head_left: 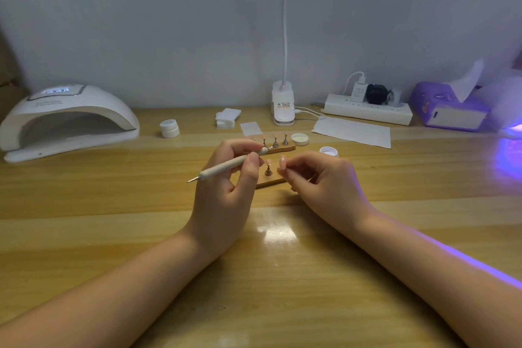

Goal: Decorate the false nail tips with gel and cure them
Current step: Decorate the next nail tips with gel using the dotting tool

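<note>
**Both hands busy over the near nail stand**

The landmark here is the small wooden nail stand in the middle of the table. On it one metal holder stands upright and carries a pink false nail tip.

The left hand is just to the left of this stand. Its fingers are curled around a white dotting pen, which lies tilted, with the metal point low on the left side and the other end up near the fingertips. The right hand is just to the right of the stand, and its thumb and fingers pinch another false nail tip, a pink one with a small white mark. If this tip sits on a holder, I cannot tell, because the fingers hide it.

Behind the stand is a second wooden stand with more holders and pink tips. Near it, behind and to the right of the landmark, are an open jar lid and an open white gel jar. A closed white jar is behind and to the left. Far to the left of the stand sits the white curing lamp, with its display lit. Far to the right, a violet glow falls on the table.
</note>
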A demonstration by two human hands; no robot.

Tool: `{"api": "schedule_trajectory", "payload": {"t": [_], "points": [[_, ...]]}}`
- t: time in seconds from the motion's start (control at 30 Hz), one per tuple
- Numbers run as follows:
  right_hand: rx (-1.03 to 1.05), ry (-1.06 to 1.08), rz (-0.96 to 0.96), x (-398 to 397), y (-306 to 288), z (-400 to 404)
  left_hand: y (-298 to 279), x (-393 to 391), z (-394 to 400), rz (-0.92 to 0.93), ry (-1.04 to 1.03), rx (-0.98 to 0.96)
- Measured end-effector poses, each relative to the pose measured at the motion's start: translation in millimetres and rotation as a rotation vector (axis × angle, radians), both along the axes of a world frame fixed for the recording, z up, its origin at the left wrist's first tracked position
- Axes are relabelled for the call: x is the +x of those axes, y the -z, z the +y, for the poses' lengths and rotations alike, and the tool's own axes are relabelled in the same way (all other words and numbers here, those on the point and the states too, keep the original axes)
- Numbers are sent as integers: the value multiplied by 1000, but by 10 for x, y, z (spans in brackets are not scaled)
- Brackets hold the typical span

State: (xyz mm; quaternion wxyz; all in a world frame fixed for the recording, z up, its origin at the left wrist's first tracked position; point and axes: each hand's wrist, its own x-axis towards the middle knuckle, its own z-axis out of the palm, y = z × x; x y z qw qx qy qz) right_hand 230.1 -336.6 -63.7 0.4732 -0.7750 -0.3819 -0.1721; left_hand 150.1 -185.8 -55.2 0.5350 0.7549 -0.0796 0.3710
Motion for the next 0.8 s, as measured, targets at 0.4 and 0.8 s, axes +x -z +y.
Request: {"api": "schedule_trajectory", "payload": {"t": [0.4,0.8], "points": [[-11,18,-6,9,2,-8,25,7,17,46,64,50],[-6,14,-15,5,1,-7,32,16,11,59,49,57]]}}
